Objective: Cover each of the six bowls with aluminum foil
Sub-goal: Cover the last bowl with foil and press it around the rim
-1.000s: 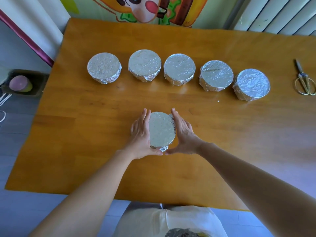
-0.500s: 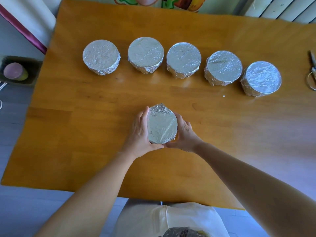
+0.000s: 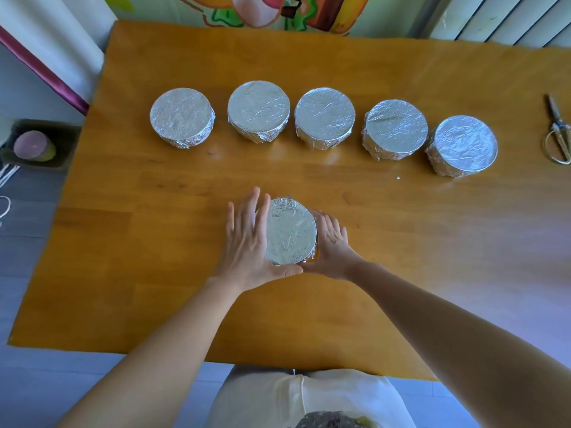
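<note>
I see the sixth foil-covered bowl [image 3: 290, 231] nearer me than the row of five covered bowls [image 3: 324, 118]. My left hand [image 3: 247, 242] presses straight, spread fingers against it. My right hand [image 3: 332, 245] cups its opposite side, fingertips perhaps curled; I cannot tell.

I can read no words, numbers or brand marks here. The cartoon poster [image 3: 262, 10] behind the table [image 3: 154, 273] is only drawing, and my shirt [image 3: 309, 393] print is cut off.

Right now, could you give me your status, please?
Left hand flat against sixth bowl, right hand cupping it. Foil on. Five covered bowls behind, nothing obstructing.
</note>
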{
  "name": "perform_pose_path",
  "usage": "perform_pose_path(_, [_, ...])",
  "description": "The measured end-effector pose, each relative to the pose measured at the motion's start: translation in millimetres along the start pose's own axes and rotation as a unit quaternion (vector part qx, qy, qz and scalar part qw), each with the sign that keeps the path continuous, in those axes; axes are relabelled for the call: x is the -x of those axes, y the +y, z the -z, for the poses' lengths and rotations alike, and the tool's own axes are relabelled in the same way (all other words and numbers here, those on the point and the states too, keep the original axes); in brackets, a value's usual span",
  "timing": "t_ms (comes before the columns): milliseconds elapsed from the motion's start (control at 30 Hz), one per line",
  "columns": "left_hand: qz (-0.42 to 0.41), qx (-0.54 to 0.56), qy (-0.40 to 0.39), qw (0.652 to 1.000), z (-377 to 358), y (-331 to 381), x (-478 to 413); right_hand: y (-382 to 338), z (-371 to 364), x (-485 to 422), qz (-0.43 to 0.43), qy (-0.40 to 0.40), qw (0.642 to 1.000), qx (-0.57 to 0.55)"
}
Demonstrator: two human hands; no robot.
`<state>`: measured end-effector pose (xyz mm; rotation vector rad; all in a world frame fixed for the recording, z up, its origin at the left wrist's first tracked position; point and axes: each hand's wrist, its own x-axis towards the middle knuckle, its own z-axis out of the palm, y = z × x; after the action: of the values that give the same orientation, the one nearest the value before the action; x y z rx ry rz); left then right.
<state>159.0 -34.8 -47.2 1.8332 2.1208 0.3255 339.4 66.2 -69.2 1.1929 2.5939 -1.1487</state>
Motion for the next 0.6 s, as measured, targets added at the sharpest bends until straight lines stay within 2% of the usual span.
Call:
perform_pose_path(100, [-0.035, -0.049, 0.002, 0.998, -1.7, 19.6, -11.5, 0.4, -1.0, -0.8, -0.002, -0.01, 1.0, 0.009])
perform_pose_path(267, [0.044, -0.114, -0.048, 0.991, -19.0, 37.7, -25.7, 5.9, -0.3, -0.3, 0.002, -0.014, 1.0, 0.004])
perform_pose_path(500, [0.049, -0.152, -0.035, 0.987, -25.0, 35.8, -25.5, 24.3, 9.9, 2.9, 0.021, -0.029, 0.999, 0.002])
perform_pose_path(600, [0.047, -0.152, -0.03, 0.987, -24.5, 35.2, -25.3, 35.2, 21.2, 5.5, 0.034, 0.028, 0.998, -0.044])
